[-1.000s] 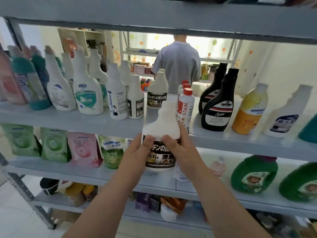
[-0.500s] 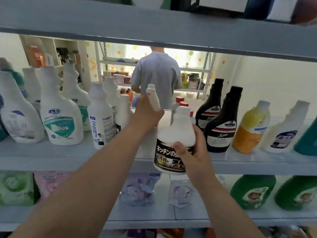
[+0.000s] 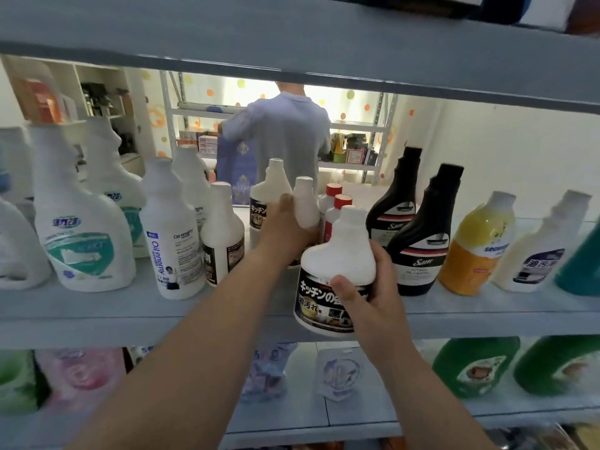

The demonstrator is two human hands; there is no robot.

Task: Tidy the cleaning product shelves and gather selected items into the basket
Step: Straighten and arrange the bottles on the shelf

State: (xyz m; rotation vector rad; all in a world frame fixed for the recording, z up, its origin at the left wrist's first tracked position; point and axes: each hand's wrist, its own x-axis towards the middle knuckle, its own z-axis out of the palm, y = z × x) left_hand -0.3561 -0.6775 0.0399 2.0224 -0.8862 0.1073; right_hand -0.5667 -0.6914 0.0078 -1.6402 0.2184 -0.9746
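Right hand [image 3: 367, 287] curled round a white plastic bottle with a black label [image 3: 337, 254]. Thumb pressed flat on the label, other fingers wrapped round the far side. Bottle upright, white cap on, held just in front of the grey shelf board [image 3: 97, 313]. Too white to see what is inside.

Left hand [image 3: 285, 232] further in over the shelf, fingers curled round the neck of a second white plastic bottle [image 3: 305, 206], its bottom hidden behind the hand.

Just behind those fingers, a third white bottle with the same black label [image 3: 271, 190]. To the right of those fingers, two small white bottles with red caps [image 3: 342, 203], then two tall black bottles [image 3: 422, 245], then a yellow and orange bottle [image 3: 477, 245]. To the left of them, a white bottle with blue writing [image 3: 172, 245].

Below the right fingers, on the lower shelf, two round green jugs [image 3: 474, 365].

Far behind the shelf, a person in a grey shirt [image 3: 289, 134].
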